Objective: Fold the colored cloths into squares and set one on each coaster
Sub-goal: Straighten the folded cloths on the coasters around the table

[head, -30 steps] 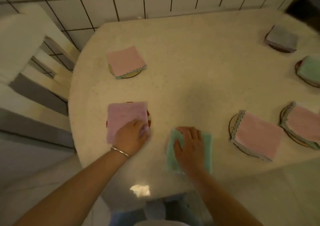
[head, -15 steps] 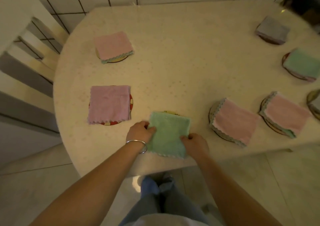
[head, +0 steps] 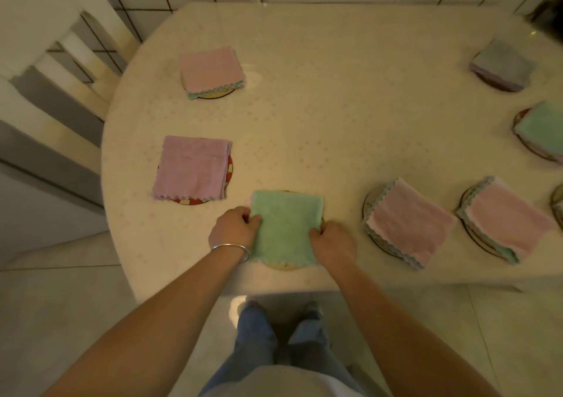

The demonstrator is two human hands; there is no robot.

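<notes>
Pale table [head: 335, 128] beside a tiled wall carries coasters, most already covered. Nearest, the green cloth [head: 286, 229], flat under the right hand [head: 332, 242] a second ago, now sits folded on its coaster [head: 281, 266], nearly placed. Left hand [head: 234, 229] and right pinch its side edges, fingers curled around them.

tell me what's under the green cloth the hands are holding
A round coaster lies under the folded green cloth; only its yellowish near rim and a sliver at the far edge show. Its middle and pattern are covered. The left hand and right hand each pinch a side edge.
</notes>
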